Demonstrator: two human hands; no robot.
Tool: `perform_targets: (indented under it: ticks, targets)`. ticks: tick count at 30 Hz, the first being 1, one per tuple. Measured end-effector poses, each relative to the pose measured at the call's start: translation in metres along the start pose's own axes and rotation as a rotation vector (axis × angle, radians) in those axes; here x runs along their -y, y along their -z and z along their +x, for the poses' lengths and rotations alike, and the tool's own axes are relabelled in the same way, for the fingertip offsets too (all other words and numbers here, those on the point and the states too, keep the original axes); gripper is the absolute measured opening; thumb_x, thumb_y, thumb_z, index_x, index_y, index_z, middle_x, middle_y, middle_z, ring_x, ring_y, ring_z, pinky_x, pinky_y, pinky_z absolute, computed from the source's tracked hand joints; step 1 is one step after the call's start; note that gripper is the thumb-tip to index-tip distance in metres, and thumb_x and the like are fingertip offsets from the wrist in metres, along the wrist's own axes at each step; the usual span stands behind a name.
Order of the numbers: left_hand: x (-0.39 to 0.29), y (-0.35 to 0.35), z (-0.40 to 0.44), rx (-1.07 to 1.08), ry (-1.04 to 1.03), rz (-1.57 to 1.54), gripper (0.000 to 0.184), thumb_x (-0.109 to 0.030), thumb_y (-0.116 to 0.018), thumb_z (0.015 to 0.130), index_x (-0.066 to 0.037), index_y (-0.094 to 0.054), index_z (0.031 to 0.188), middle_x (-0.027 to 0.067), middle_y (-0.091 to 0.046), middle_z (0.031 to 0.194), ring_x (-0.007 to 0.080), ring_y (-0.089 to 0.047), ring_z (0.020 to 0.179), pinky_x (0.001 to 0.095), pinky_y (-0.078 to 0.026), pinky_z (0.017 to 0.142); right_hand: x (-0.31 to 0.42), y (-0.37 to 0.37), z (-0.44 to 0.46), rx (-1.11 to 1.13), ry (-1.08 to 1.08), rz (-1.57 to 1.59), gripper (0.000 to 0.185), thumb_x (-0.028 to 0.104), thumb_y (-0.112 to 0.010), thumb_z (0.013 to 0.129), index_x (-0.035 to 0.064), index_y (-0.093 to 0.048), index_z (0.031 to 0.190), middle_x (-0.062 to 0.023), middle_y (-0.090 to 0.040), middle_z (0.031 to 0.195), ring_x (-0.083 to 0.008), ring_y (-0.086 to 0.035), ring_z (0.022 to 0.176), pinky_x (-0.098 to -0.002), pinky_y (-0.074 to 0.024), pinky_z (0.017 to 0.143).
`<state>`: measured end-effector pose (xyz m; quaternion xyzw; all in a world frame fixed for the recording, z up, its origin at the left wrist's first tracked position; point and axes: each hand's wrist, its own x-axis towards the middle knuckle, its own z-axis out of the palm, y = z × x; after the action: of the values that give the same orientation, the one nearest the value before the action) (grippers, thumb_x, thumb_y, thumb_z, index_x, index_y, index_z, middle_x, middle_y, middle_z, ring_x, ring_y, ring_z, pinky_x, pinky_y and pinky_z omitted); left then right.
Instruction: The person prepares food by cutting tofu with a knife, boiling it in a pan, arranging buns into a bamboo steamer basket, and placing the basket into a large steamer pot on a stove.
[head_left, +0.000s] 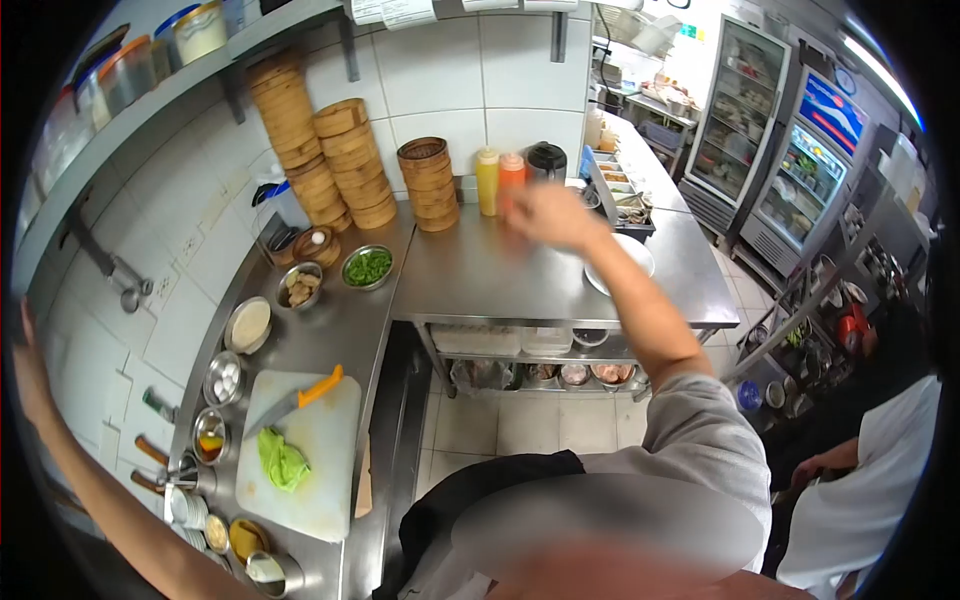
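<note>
My right hand point(552, 215) is stretched over the steel counter, smeared by motion. It overlaps the lower part of a red squeeze bottle point(512, 170); whether its fingers grip the bottle I cannot tell. Close by stand a yellow squeeze bottle point(487, 182) and a black-lidded jug point(546, 160). A white plate point(620, 264) lies partly behind my right forearm. At the far left edge, beneath the wall shelf, my left hand point(31, 372) is raised with a finger stretched upward and nothing visible in it. The picture's dark rim cuts off part of that hand.
Bamboo steamers point(427, 188) stand stacked along the wall. A white cutting board point(300, 510) bears an orange-handled knife point(300, 398) and a lettuce leaf point(283, 460). Bowls, including chopped greens point(367, 267), line the left counter. A person in white point(860, 490) stands at right.
</note>
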<state>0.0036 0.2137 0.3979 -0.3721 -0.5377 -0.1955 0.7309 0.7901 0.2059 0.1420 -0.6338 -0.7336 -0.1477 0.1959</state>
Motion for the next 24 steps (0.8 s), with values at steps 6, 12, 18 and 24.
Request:
perform_targets:
  ticks: [6,12,18,24]
  targets:
    - [-0.019,0.026,0.04,0.122,0.045,-0.037,0.07,-0.073,-0.059,0.086,-0.006,-0.072,0.104,0.018,-0.069,0.101,0.0365,-0.064,0.098,0.0562,-0.049,0.081,-0.063,-0.323,-0.266,0.875,-0.503,0.025,0.021,0.024,-0.062,0.087,0.0084,-0.072,0.097,-0.0189,-0.071,0.101,-0.0382,-0.069,0.091,-0.0488,-0.0553,0.08]
    - [-0.018,0.014,0.036,-0.082,0.007,0.011,0.067,-0.072,-0.063,0.084,-0.007,-0.073,0.096,0.017,-0.069,0.091,0.0359,-0.065,0.085,0.0509,-0.049,0.077,0.016,-0.269,-0.611,1.419,-0.997,0.364,0.022,0.025,-0.066,0.087,0.0114,-0.076,0.1,-0.014,-0.074,0.106,-0.034,-0.068,0.105,-0.0457,-0.0511,0.094]
    - [-0.014,0.008,0.036,-0.084,-0.011,-0.063,0.067,-0.071,-0.062,0.086,-0.005,-0.072,0.094,0.0165,-0.069,0.086,0.0344,-0.065,0.081,0.0497,-0.048,0.074,0.026,-0.273,-0.63,1.465,-1.204,0.339,0.027,0.029,-0.061,0.089,0.0087,-0.076,0.1,-0.0145,-0.075,0.099,-0.0331,-0.071,0.099,-0.048,-0.0531,0.089]
    - [-0.048,0.06,0.039,-0.075,0.057,-0.305,0.055,-0.055,-0.063,0.091,-0.003,-0.069,0.108,0.0173,-0.07,0.099,0.0339,-0.066,0.093,0.0475,-0.05,0.086,0.018,-0.267,-0.412,0.606,-0.902,0.297,0.038,0.042,-0.062,0.089,0.011,-0.074,0.108,-0.0174,-0.075,0.092,-0.0377,-0.071,0.09,-0.0464,-0.0551,0.084]
